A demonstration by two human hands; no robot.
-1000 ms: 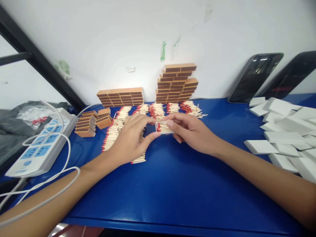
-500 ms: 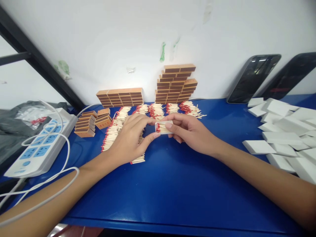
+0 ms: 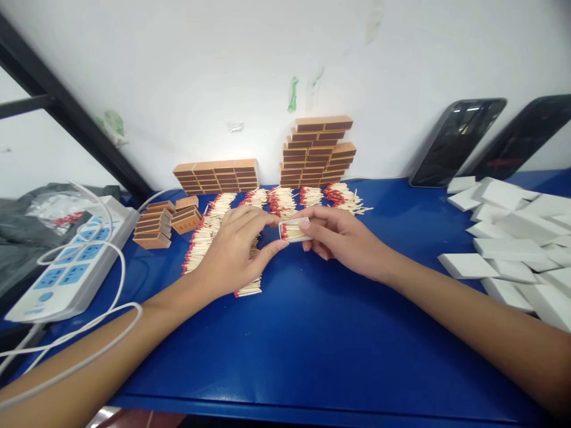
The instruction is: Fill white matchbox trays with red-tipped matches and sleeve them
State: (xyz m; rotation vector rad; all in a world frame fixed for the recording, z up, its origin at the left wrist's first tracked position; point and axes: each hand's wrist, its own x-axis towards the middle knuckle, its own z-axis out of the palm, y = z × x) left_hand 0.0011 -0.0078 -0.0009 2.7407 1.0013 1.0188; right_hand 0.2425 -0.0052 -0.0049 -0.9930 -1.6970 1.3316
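Red-tipped matches fill a small white tray [image 3: 295, 230], pinched between the left hand [image 3: 232, 252] and the right hand [image 3: 345, 241] just above the blue surface [image 3: 312, 333]. Both grips closed on the tray's ends, fingertips at its edges. Loose matches [image 3: 209, 232] heaped just behind and under the left hand, still unpacked. Finished brown boxes [image 3: 319, 151] stacked against the wall; more [image 3: 154, 226] near a power strip [image 3: 71, 261]. Empty white sleeves [image 3: 513, 238] piled at right. By the look, roughly midway: many boxed, plenty left.
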